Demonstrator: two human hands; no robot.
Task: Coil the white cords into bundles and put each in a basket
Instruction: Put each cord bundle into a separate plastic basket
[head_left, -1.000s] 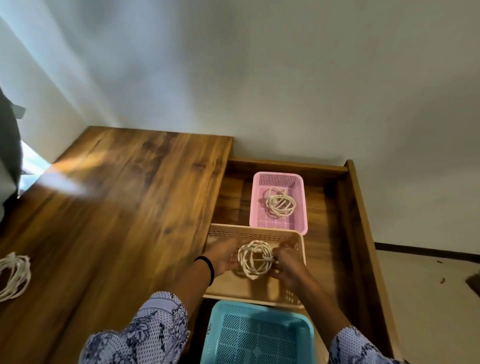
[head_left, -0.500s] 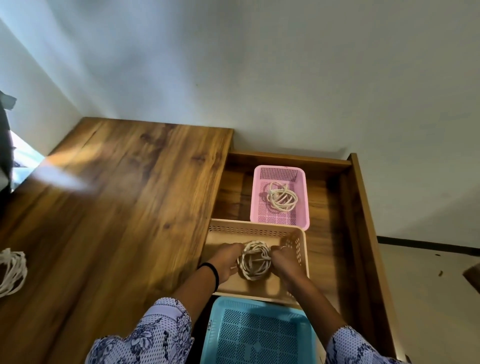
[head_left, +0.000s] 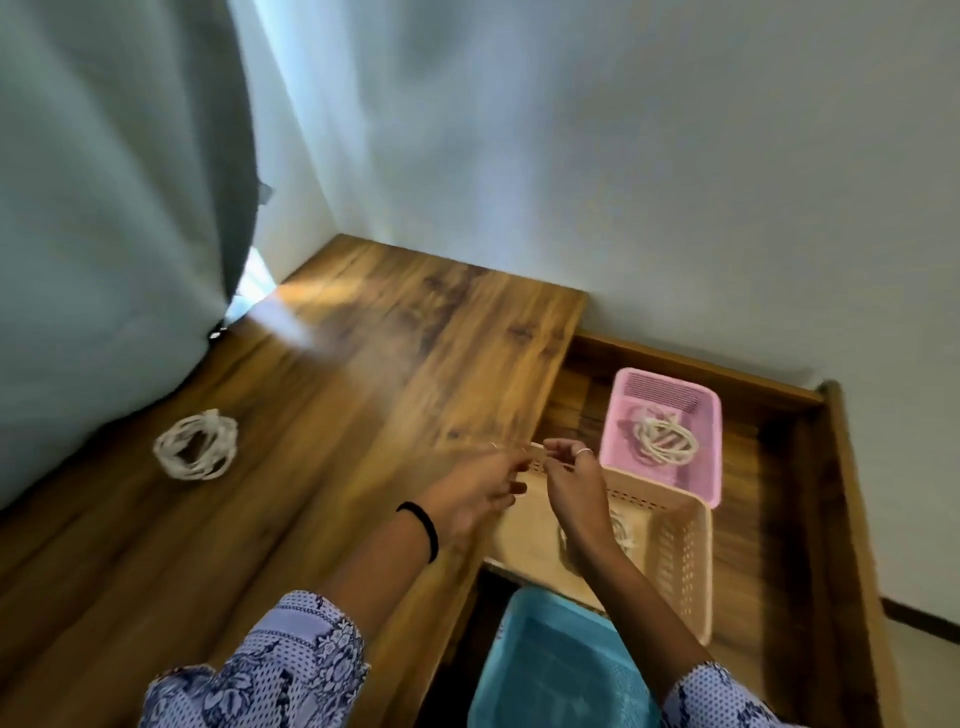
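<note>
Coiled cord (head_left: 623, 530) in beige basket (head_left: 680, 561); left hand (head_left: 478, 491), right hand (head_left: 574, 486) above, fingers loose, holding nothing.

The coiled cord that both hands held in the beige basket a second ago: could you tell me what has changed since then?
Both hands let go of the cord bundle, which now lies in the beige basket. The left hand and right hand have lifted toward the tabletop, holding nothing. The pink basket keeps its bundle, the blue basket holds none, and the loose coil stays on the table.

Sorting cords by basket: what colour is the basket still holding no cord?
Blue: the blue basket nearest the person, seen in the head view.
</note>
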